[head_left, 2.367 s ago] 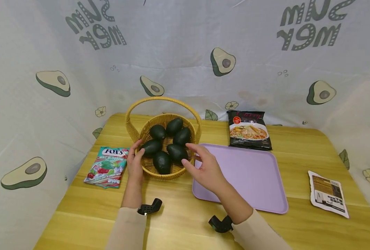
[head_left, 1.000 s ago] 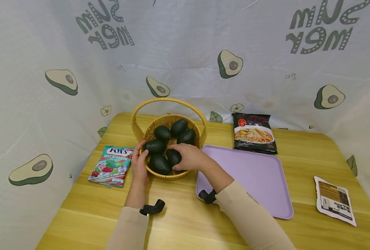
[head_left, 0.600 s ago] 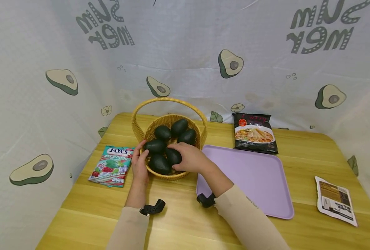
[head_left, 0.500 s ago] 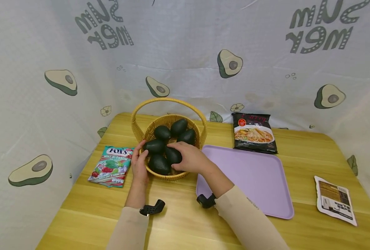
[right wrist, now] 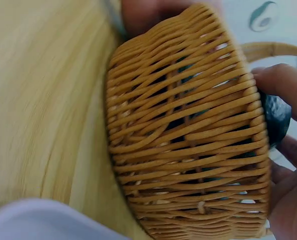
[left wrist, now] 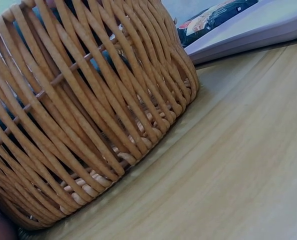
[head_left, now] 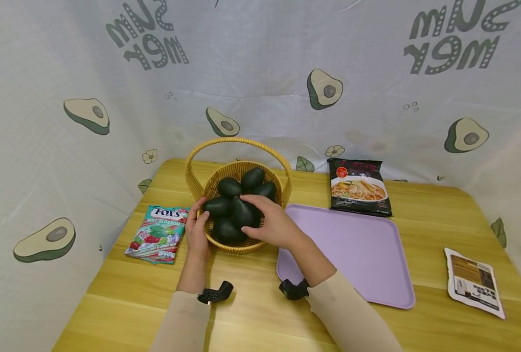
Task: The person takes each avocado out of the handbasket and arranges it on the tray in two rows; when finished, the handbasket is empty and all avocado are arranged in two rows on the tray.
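A woven basket with a hoop handle stands on the wooden table and holds several dark green avocados. My right hand grips one avocado, raised a little above the others at the basket's front. The same avocado shows between my fingers in the right wrist view, above the basket wall. My left hand rests against the basket's left rim, thumb beside another avocado. The left wrist view shows only the basket's side.
A lilac tray lies right of the basket. A noodle packet lies behind the tray, a candy bag left of the basket, and a small white packet near the right edge. Avocado-print cloth walls surround the table.
My right hand reached into the basket, closed round an avocado and has now lifted it slightly. My left hand stayed on the basket's rim.
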A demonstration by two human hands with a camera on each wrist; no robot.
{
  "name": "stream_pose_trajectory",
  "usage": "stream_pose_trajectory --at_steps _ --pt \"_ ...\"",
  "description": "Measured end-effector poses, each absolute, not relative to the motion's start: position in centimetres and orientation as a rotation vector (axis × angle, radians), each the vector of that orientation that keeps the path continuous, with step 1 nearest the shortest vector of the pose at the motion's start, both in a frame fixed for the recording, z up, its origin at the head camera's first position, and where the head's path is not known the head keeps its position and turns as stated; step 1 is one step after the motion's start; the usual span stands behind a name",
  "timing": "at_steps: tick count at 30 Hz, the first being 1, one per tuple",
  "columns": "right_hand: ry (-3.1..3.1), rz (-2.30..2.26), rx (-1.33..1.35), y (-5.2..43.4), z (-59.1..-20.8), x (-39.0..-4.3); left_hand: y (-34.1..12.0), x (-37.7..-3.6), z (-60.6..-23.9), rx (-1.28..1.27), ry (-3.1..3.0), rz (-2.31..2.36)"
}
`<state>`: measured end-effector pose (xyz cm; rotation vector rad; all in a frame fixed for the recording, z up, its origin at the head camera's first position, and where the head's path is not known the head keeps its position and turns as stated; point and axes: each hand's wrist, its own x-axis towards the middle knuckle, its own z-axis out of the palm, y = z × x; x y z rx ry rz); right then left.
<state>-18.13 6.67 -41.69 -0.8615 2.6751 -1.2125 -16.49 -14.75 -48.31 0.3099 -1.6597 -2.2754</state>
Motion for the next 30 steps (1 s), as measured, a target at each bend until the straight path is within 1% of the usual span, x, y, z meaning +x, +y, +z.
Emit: stream_pose_trajectory --at_steps 7,16,23,30 --pt "2.633 -1.48 -0.735 8.1 -41.0 -16.2 -14.7 -16.5 -48.4 0.306 -1.646 -2.273" --pt "2.652 -1.687 -0.729 10.4 -40.3 -14.0 -14.7 -16.5 -48.4 0.3 -1.642 -2.278" --pt "2.666 -1.687 -0.707 12.2 -39.9 -13.5 -14.8 -16.6 -48.6 0.304 -1.644 -2.282" --pt "2.65 -1.841 -0.586 14.8 -38.8 -13.4 -14.7 -16.6 -48.5 0.31 -1.643 -2.286"
